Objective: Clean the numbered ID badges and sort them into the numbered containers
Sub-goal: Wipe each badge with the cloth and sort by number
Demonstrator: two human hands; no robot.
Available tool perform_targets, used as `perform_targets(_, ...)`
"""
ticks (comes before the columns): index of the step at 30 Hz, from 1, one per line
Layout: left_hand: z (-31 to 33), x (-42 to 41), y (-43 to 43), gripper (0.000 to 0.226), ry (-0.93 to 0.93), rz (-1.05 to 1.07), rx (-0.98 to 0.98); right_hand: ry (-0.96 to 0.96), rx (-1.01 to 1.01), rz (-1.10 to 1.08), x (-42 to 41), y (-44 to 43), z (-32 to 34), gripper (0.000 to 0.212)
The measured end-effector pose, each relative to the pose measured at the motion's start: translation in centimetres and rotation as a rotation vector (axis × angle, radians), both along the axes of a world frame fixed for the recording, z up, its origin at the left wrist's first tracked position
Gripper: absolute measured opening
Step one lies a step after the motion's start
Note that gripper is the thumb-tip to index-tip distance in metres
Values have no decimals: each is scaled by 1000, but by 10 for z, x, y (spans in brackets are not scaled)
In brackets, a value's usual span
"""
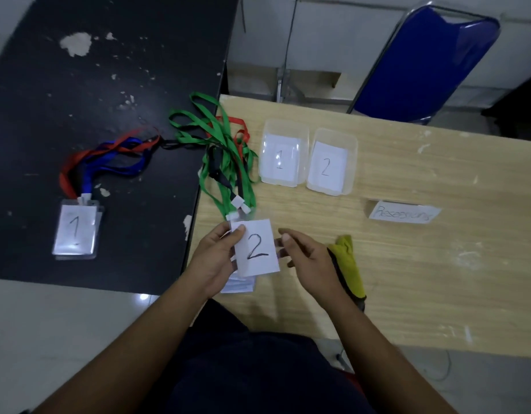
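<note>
Two hands: left hand [215,259] pinched on badge "2" [257,249], right hand [307,259] loose-fingered beside it; container "1" [270,128], container "2" [352,162].

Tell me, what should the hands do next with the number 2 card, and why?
Probably the right hand should reach for the yellow cloth lying beside it and wipe the badge marked 2, which the left hand holds. Neither hand has the cloth, and container 2 should wait until the badge is clean.

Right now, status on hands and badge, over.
Left hand pinches badge 2. Right hand at its right edge, grip unclear. Container 2 unobstructed; yellow cloth beside right hand.
</note>
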State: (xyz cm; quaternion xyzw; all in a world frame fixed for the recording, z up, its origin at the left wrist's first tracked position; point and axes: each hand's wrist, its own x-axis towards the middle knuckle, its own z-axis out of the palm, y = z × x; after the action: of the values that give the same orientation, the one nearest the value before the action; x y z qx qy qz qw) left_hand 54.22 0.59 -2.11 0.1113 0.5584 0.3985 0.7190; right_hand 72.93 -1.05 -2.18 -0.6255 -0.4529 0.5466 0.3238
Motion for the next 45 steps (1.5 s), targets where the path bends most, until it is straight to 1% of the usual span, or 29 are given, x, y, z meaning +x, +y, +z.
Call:
perform_targets(3, 9, -10, 5, 13, 73, 28, 49, 183, -46, 33, -28, 8, 16, 18)
perform_targets(5, 16, -22, 8, 14, 103, 35, 92, 231, -41, 41, -41, 15, 23, 16)
perform_targets(7, 25, -36, 12, 14, 82, 53, 124, 254, -27, 62, -52, 23, 31, 15)
perform_targets(9, 32, -52, 19, 28, 16, 75, 111, 271, -25, 89, -61, 30, 36, 15)
perform_targets(11, 39, -68, 30, 40, -45, 42, 81, 277, -28, 140, -69, 35, 41, 17)
perform_targets(13, 46, -85, 44, 39, -141, 64, 62, 273, -33, 177, -76, 37, 44, 16)
perform_targets(15, 53, -100, 59, 38, -226, 128, 52, 254, -48, 185, -80, 36, 45, 16)
perform_targets(19, 66, -120, 84, 52, -284, 161, 50, 233, -56, 186, -81, 30, 43, 16)
perform_targets(24, 78, -138, 108, 53, -294, 151, 124, 213, -82, 188, -75, 17, 39, 18)
perform_targets(29, 91, -159, 132, 63, -179, 142, 209, 199, -91, 154, -77, 12, 34, 16)
perform_targets(31, 97, -168, 141, 66, -194, 161, 247, 193, -82, 140, -81, 11, 34, 16)
perform_targets(35, 115, -187, 159, 67, -263, 240, 317, 181, -63, 183, -97, 9, 32, 18)
perform_targets(40, 131, -213, 167, 70, -265, 248, 361, 210, -72, 197, -127, 13, 31, 20)
perform_targets(45, 122, -250, 163, 71, -210, 245, 326, 281, -156, 187, -171, 21, 18, 22)
